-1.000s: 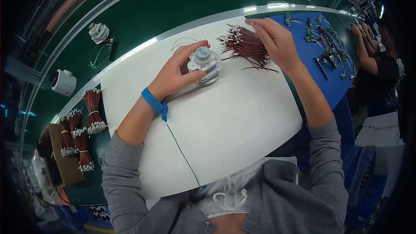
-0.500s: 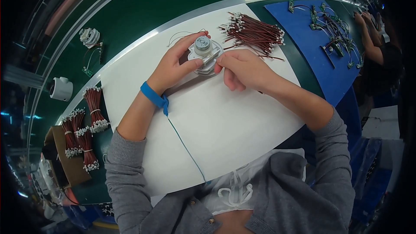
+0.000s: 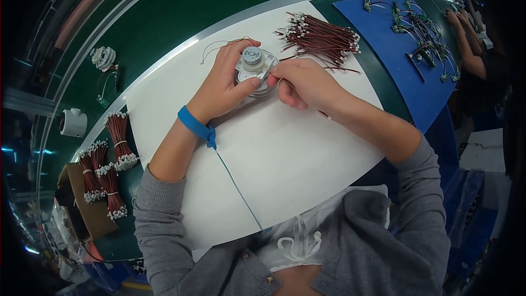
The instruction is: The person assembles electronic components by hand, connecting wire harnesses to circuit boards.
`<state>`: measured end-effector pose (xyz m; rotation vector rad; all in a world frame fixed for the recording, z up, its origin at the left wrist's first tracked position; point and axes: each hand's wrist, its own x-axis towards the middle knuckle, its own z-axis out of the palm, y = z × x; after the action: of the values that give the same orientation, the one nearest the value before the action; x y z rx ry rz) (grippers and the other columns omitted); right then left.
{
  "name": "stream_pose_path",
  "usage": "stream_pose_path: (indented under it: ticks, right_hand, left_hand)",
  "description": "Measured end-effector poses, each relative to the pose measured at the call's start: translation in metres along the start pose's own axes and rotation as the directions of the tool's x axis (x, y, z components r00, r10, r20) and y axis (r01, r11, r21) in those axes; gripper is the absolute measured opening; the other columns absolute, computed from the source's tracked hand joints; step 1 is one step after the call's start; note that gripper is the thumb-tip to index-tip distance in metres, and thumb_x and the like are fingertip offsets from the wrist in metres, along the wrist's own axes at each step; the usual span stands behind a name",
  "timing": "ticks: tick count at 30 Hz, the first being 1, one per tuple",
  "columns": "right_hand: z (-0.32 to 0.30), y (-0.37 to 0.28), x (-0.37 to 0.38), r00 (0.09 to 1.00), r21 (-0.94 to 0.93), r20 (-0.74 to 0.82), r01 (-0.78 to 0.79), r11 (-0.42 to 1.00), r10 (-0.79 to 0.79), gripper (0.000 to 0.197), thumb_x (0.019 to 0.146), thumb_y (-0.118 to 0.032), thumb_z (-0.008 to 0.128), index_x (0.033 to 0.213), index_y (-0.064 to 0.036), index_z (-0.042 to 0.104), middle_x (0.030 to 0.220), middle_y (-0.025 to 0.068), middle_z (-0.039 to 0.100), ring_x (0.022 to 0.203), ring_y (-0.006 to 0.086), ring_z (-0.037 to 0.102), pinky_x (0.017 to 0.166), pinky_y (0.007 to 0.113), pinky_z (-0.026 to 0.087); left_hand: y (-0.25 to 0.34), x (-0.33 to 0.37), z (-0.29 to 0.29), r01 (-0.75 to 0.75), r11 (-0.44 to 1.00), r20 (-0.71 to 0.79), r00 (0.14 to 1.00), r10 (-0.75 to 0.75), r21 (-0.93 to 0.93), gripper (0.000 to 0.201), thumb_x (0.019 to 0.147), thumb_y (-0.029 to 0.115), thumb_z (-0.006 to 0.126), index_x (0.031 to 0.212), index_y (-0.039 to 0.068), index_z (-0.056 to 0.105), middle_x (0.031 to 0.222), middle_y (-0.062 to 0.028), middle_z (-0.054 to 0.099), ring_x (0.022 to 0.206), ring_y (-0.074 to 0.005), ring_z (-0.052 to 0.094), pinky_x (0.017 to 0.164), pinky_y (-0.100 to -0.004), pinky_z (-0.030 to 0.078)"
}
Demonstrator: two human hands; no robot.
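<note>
"White paper (image 3: 263, 159) covered the surface (image 3: 121, 241). Where was the motor (image 3: 253, 60)?"

"Over it: my left hand (image 3: 219, 87) gripped its stiff-looking side, probably the safest hold; my right hand (image 3: 308, 83) seemingly pinched a likely soft wire (image 3: 324, 114)."

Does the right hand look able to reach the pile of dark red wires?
Probably yes: the pile of wires lies just beyond the right hand, nothing visibly blocking, though it is busy at the white motor unit.
</note>
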<state>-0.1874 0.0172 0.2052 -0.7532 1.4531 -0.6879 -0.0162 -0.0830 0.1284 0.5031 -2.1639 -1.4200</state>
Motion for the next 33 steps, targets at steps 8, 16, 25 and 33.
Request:
stream_pose_path:
  ticks: [8, 16, 25, 33]
  right_hand:
    - [-0.002, 0.001, 0.008, 0.997, 0.017, 0.069, -0.023, 1.000, 0.022, 0.027, 0.089, -0.018, 0.044, 0.091, 0.0019, 0.062, 0.063, 0.0064, 0.060, 0.045, 0.0066, 0.047, 0.043, 0.022, 0.037]
    - [-0.001, 0.009, 0.021, 0.998, 0.082, 0.063, 0.001, 0.997, -0.007, 0.023, 0.086, -0.015, 0.048, 0.087, 0.0024, 0.063, 0.067, 0.0084, 0.063, 0.048, 0.0073, 0.049, 0.046, 0.021, 0.039]
    - [-0.004, 0.000, 0.023, 0.997, 0.070, 0.064, -0.037, 0.997, 0.032, 0.022, 0.085, -0.014, 0.050, 0.087, 0.0038, 0.064, 0.069, 0.0094, 0.065, 0.052, 0.0094, 0.055, 0.050, 0.021, 0.045]
    - [-0.011, -0.002, 0.027, 0.992, 0.067, 0.091, -0.098, 0.993, 0.092, 0.022, 0.085, -0.015, 0.051, 0.086, 0.0030, 0.064, 0.068, 0.0089, 0.064, 0.053, 0.0110, 0.058, 0.050, 0.023, 0.046]
  left_hand:
    - [-0.004, -0.005, -0.005, -0.035, 0.994, 0.009, 0.999, 0.035, 0.107, 0.065, 0.076, 0.030, 0.056, 0.132, 0.003, 0.039, 0.134, -0.0137, 0.042, 0.128, -0.0310, 0.034, 0.108, -0.0395, 0.024]
    - [-0.009, -0.005, -0.009, -0.072, 0.991, 0.038, 0.997, 0.069, 0.112, 0.058, 0.079, 0.028, 0.059, 0.130, 0.005, 0.042, 0.131, -0.0168, 0.042, 0.124, -0.0331, 0.035, 0.106, -0.0399, 0.028]
    - [-0.009, -0.002, -0.008, -0.087, 0.986, 0.056, 0.995, 0.080, 0.140, 0.057, 0.080, 0.029, 0.058, 0.128, 0.003, 0.041, 0.131, -0.0187, 0.042, 0.122, -0.0342, 0.037, 0.105, -0.0398, 0.028]
    - [-0.010, 0.000, -0.005, -0.068, 0.982, 0.056, 0.997, 0.059, 0.176, 0.062, 0.075, 0.023, 0.056, 0.131, 0.001, 0.039, 0.132, -0.0169, 0.042, 0.126, -0.0312, 0.036, 0.107, -0.0379, 0.025]
